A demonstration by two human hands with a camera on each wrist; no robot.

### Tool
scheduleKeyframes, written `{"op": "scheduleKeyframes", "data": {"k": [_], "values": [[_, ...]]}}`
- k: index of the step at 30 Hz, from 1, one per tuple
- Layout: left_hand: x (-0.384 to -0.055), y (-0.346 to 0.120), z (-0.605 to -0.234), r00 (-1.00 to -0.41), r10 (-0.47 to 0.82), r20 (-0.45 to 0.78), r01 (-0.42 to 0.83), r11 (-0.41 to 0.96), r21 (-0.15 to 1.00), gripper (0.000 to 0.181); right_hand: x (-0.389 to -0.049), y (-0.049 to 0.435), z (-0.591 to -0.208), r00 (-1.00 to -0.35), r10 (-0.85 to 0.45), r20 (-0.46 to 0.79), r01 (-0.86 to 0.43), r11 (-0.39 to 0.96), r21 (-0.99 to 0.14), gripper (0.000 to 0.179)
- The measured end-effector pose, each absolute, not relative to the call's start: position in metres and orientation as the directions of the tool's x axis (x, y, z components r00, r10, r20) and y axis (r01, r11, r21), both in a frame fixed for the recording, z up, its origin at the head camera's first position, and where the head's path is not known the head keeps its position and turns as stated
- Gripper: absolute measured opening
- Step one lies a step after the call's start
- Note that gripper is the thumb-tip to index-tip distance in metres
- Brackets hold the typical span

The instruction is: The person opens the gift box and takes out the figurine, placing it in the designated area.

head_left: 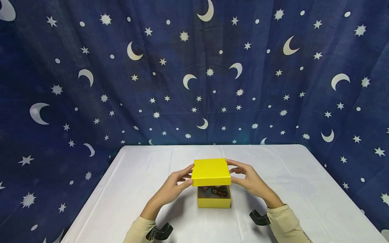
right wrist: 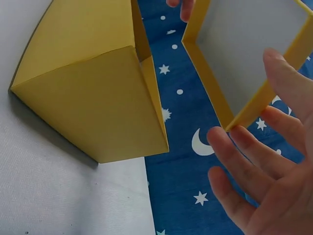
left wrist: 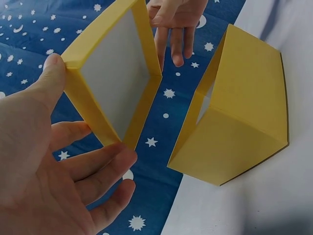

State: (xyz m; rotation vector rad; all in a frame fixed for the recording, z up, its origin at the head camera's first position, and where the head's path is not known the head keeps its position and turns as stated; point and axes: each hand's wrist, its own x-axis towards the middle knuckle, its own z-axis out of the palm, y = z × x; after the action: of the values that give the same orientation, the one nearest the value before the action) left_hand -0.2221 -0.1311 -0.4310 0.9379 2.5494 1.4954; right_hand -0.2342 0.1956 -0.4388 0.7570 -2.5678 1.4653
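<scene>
Both hands hold a yellow box lid [head_left: 211, 170] above a yellow box [head_left: 214, 202] on the table. My left hand [head_left: 174, 186] grips the lid's left side, thumb near the front corner and fingers further back. On the opposite side my right hand [head_left: 250, 179] holds it the same way. In the left wrist view the lid's pale inside [left wrist: 117, 73] shows, and a gap separates it from the box [left wrist: 239, 112]. Through the box's front opening in the head view, a small dark-haired figure [head_left: 219, 192] shows inside; the lid hides the rest of the contents.
A white cloth covers the table [head_left: 146, 168]. Behind it hangs a dark blue curtain [head_left: 170, 87] with moons and stars. Each wrist wears a black camera mount, one at the left [head_left: 160, 232] and one at the right [head_left: 259, 218].
</scene>
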Motion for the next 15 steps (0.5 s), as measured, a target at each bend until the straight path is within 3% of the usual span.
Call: {"op": "scheduleKeyframes", "data": {"k": [15], "values": [[-0.2190, -0.1289, -0.4283, -0.806, 0.520, 0.283, 0.497, 0.335, 0.801, 0.062, -0.2330, 0.1884, -0.4406, -0.873, -0.295, 0.388, -0.486, 0.464, -0.741, 0.048]]}}
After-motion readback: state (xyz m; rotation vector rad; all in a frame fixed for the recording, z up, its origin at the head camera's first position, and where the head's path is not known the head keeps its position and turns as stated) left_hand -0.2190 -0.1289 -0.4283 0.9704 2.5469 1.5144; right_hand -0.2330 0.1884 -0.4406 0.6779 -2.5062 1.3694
